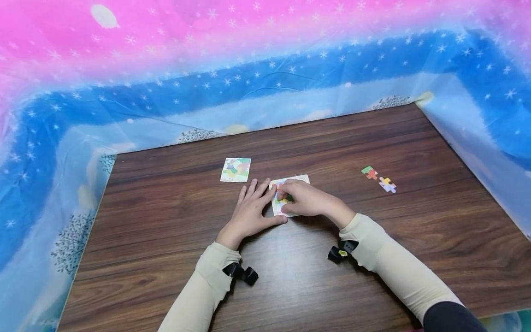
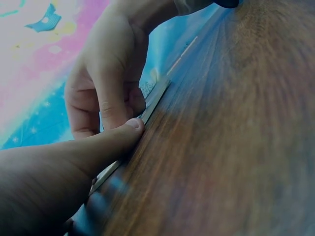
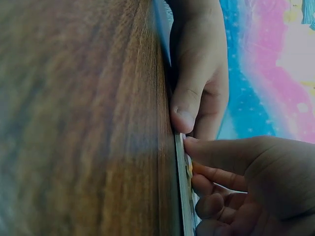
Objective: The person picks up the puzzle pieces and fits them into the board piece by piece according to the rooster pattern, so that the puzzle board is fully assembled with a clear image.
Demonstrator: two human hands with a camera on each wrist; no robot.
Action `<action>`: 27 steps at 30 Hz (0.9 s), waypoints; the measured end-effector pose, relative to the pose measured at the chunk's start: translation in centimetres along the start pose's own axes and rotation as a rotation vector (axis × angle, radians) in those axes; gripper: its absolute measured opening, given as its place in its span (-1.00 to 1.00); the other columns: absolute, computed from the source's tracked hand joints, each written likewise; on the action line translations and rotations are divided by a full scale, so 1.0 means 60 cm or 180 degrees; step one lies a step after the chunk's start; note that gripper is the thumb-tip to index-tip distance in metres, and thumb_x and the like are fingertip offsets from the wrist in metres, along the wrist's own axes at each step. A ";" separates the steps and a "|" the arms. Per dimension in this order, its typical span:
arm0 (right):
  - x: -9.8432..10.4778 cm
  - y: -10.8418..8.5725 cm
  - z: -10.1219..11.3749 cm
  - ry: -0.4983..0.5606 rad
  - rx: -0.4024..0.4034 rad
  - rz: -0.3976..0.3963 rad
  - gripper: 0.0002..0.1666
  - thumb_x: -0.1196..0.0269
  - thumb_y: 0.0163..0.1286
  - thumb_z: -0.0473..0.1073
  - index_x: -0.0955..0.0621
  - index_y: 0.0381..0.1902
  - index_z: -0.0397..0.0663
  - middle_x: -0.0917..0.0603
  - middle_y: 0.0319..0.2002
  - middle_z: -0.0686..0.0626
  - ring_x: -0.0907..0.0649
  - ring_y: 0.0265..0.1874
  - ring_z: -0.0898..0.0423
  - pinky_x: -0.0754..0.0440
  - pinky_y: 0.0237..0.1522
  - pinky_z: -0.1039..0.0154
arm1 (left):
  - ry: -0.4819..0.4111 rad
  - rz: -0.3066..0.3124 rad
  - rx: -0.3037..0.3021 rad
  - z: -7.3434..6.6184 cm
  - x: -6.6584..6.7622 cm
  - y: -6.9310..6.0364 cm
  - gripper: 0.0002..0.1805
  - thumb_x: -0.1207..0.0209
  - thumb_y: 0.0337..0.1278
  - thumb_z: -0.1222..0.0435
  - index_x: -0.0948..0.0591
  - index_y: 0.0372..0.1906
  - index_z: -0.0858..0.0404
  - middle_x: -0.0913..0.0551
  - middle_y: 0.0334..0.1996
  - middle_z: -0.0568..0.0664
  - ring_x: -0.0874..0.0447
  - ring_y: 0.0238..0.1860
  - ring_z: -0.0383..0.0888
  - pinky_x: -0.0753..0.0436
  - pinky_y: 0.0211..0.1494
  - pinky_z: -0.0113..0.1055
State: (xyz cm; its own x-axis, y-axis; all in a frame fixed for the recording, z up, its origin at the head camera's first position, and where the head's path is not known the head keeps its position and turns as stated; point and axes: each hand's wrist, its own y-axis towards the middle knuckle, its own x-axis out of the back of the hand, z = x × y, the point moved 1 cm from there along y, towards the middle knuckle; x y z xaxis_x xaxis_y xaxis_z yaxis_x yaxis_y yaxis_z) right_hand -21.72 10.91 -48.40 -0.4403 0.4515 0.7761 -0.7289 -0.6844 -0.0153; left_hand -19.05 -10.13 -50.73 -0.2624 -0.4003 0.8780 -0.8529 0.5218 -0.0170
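A small jigsaw puzzle board (image 1: 299, 179) with a white border lies flat on the table at the middle of the head view. My left hand (image 1: 249, 212) rests with fingers spread at the board's left side, its thumb along the near edge. Over the board, my right hand (image 1: 309, 199) curls its thumb and fingers around a colourful puzzle piece (image 1: 289, 198), largely hidden by the fingers. In the right wrist view, the board's thin edge (image 3: 184, 191) shows under the right fingertips, and the left thumb (image 3: 183, 118) touches its corner.
Two loose puzzle pieces, one red and green (image 1: 370, 173), one yellow and lilac (image 1: 387, 185), lie to the right on the wooden table (image 1: 166, 221). A picture card (image 1: 235, 170) lies behind the left hand. A pink and blue cloth (image 1: 265, 74) hangs around the table's edges.
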 end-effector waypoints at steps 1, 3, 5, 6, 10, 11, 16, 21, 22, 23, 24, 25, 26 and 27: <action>0.000 -0.001 0.001 0.0005 -0.0015 0.0000 -0.79 -0.43 0.39 -0.27 -0.70 -0.05 -0.18 -0.67 -0.07 -0.05 -0.58 -0.15 0.08 -0.58 0.01 0.08 | -0.0035 -0.0032 -0.0009 0.000 0.000 0.000 0.05 -0.35 0.22 -0.28 -0.25 0.68 0.06 -0.06 0.70 0.09 0.24 0.70 0.25 0.26 0.66 0.25; -0.001 -0.001 0.000 0.0005 -0.0029 0.0008 -0.80 -0.43 0.40 -0.26 -0.70 -0.06 -0.17 -0.67 -0.08 -0.04 -0.58 -0.16 0.09 -0.58 -0.01 0.08 | -0.0102 -0.0096 -0.0028 0.001 -0.003 0.000 0.01 -0.40 0.18 -0.26 -0.34 0.65 0.02 -0.10 0.68 0.11 0.21 0.69 0.26 0.24 0.66 0.26; -0.001 -0.003 0.000 -0.0004 -0.0045 0.0010 -0.81 -0.43 0.41 -0.26 -0.70 -0.06 -0.16 -0.67 -0.08 -0.04 -0.58 -0.16 0.09 -0.59 -0.01 0.08 | -0.0181 -0.0128 -0.0033 0.001 -0.004 0.000 -0.04 -0.43 0.15 -0.25 -0.40 0.61 -0.04 -0.12 0.68 0.11 0.19 0.69 0.26 0.23 0.66 0.26; -0.001 -0.004 0.000 -0.0004 -0.0047 0.0005 -0.81 -0.43 0.41 -0.26 -0.70 -0.06 -0.16 -0.67 -0.08 -0.04 -0.59 -0.16 0.09 -0.59 -0.01 0.07 | -0.0203 -0.0138 -0.0040 0.002 -0.005 0.000 -0.06 -0.43 0.15 -0.25 -0.43 0.60 -0.06 -0.13 0.67 0.12 0.19 0.69 0.27 0.23 0.66 0.26; 0.000 -0.003 0.001 0.0018 -0.0039 -0.0031 -0.81 -0.45 0.38 -0.27 -0.71 -0.08 -0.18 -0.68 -0.09 -0.06 -0.61 -0.13 0.06 -0.60 0.03 0.05 | -0.0206 -0.0127 -0.0045 0.003 -0.006 0.001 -0.08 -0.42 0.15 -0.26 -0.43 0.59 -0.10 -0.12 0.68 0.11 0.20 0.69 0.26 0.23 0.66 0.26; 0.000 -0.002 0.002 0.0025 -0.0027 -0.0045 -0.80 -0.45 0.37 -0.28 -0.71 -0.09 -0.19 -0.69 -0.09 -0.06 -0.61 -0.12 0.06 -0.60 0.04 0.04 | -0.0197 -0.0126 -0.0044 0.003 -0.005 0.000 -0.07 -0.42 0.16 -0.26 -0.42 0.60 -0.10 -0.11 0.68 0.11 0.20 0.69 0.26 0.23 0.66 0.26; -0.002 0.001 0.006 0.0021 0.0021 -0.0160 -0.81 -0.46 0.30 -0.32 -0.74 -0.13 -0.21 -0.72 -0.12 -0.06 -0.66 -0.06 0.02 -0.61 0.11 0.02 | -0.0178 -0.0108 -0.0030 0.003 -0.002 -0.001 -0.07 -0.42 0.17 -0.25 -0.39 0.60 -0.08 -0.09 0.68 0.11 0.23 0.70 0.26 0.24 0.66 0.27; -0.004 0.001 0.015 0.0029 -0.0197 -0.0264 -0.86 -0.50 0.29 -0.31 -0.81 -0.18 -0.15 -0.74 -0.16 0.00 -0.67 -0.13 0.06 -0.64 0.01 0.07 | -0.0175 -0.0076 -0.0019 0.002 0.000 0.000 -0.07 -0.41 0.18 -0.25 -0.39 0.59 -0.07 -0.07 0.69 0.10 0.24 0.70 0.26 0.27 0.66 0.25; -0.004 0.000 0.017 0.0050 -0.0258 -0.0291 -0.86 -0.51 0.28 -0.31 -0.82 -0.18 -0.15 -0.75 -0.15 -0.01 -0.68 -0.14 0.06 -0.64 -0.01 0.08 | -0.0180 -0.0088 -0.0023 0.001 0.001 0.000 -0.07 -0.42 0.17 -0.24 -0.40 0.59 -0.05 -0.08 0.69 0.10 0.23 0.70 0.26 0.26 0.66 0.25; -0.003 0.000 0.019 0.0060 -0.0302 -0.0317 -0.85 -0.52 0.27 -0.30 -0.84 -0.18 -0.15 -0.77 -0.13 -0.01 -0.69 -0.13 0.06 -0.65 -0.02 0.08 | -0.0187 -0.0105 -0.0026 0.001 0.001 0.001 -0.08 -0.43 0.17 -0.23 -0.41 0.58 -0.04 -0.10 0.69 0.10 0.22 0.69 0.26 0.26 0.66 0.25; -0.003 0.001 0.020 0.0089 -0.0349 -0.0331 -0.84 -0.53 0.27 -0.29 -0.85 -0.18 -0.14 -0.78 -0.11 -0.02 -0.71 -0.10 0.06 -0.66 -0.01 0.08 | -0.0191 -0.0124 -0.0030 0.001 0.001 0.002 -0.08 -0.44 0.16 -0.22 -0.42 0.58 -0.03 -0.11 0.68 0.10 0.21 0.69 0.27 0.25 0.66 0.26; -0.002 0.001 0.021 0.0110 -0.0390 -0.0334 -0.83 -0.53 0.27 -0.29 -0.86 -0.16 -0.14 -0.79 -0.08 -0.04 -0.72 -0.06 0.04 -0.67 0.01 0.07 | -0.0200 -0.0138 -0.0035 0.001 0.002 0.002 -0.08 -0.45 0.15 -0.21 -0.43 0.57 -0.02 -0.12 0.68 0.10 0.20 0.69 0.28 0.25 0.66 0.26; -0.002 0.002 0.021 0.0122 -0.0423 -0.0328 -0.82 -0.54 0.27 -0.28 -0.86 -0.15 -0.14 -0.79 -0.04 -0.05 -0.72 -0.02 0.03 -0.67 0.04 0.07 | -0.0206 -0.0149 -0.0038 0.001 0.002 0.002 -0.08 -0.45 0.15 -0.21 -0.44 0.57 -0.01 -0.13 0.68 0.10 0.19 0.69 0.28 0.24 0.66 0.27; -0.001 0.002 0.021 0.0155 -0.0446 -0.0313 -0.81 -0.53 0.27 -0.28 -0.87 -0.14 -0.15 -0.79 -0.02 -0.06 -0.72 0.01 0.01 -0.67 0.06 0.06 | -0.0219 -0.0155 -0.0036 0.001 0.001 0.002 -0.08 -0.46 0.14 -0.21 -0.44 0.57 0.00 -0.14 0.68 0.10 0.18 0.69 0.28 0.23 0.66 0.27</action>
State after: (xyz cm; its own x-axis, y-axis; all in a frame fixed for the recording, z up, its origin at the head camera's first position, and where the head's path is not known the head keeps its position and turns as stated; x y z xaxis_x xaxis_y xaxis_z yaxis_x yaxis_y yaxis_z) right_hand -21.11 10.08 -47.69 -0.3858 0.5419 0.7466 -0.8341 -0.5508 -0.0312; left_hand -19.21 -10.16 -50.69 -0.2515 -0.4762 0.8426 -0.8603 0.5089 0.0308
